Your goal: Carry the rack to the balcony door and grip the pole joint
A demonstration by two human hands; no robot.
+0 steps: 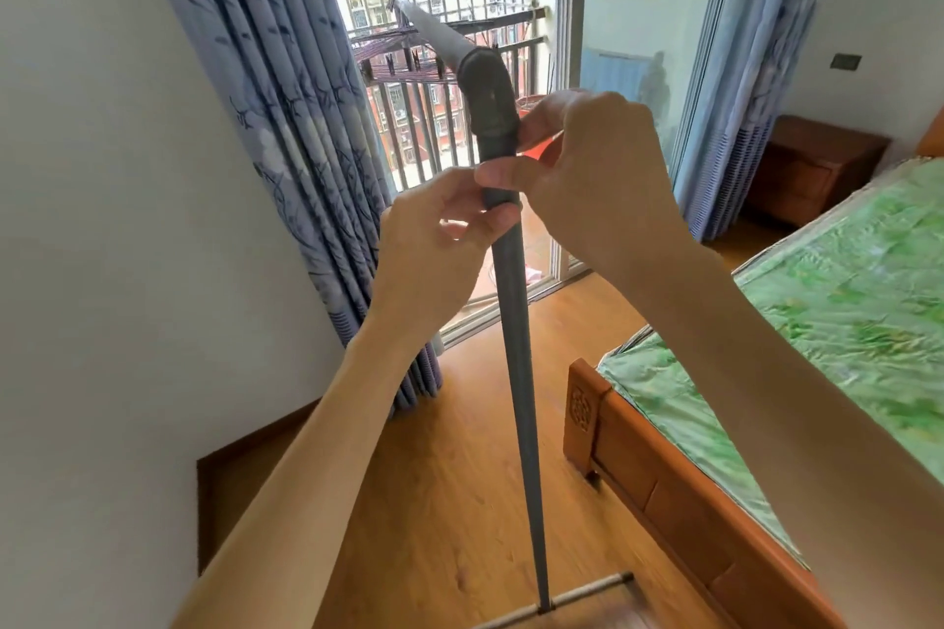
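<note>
A grey upright pole (pixel 521 373) of a rack rises from a foot bar (pixel 587 595) on the wooden floor. At its top sits a dark elbow joint (pixel 488 97), from which a top bar (pixel 434 28) runs away toward the window. My left hand (pixel 439 235) pinches the pole just below the joint, thumb across the front. My right hand (pixel 587 164) grips the pole from the right, thumb on the pole and fingers curled behind the joint. Something red-orange shows partly behind the right hand's fingers.
A blue patterned curtain (pixel 296 128) hangs on the left beside a white wall. A glass door with a barred balcony rail (pixel 449 36) is straight ahead. A wooden bed frame (pixel 664 475) with a green sheet (pixel 843 301) fills the right. A wooden nightstand (pixel 812 169) stands behind.
</note>
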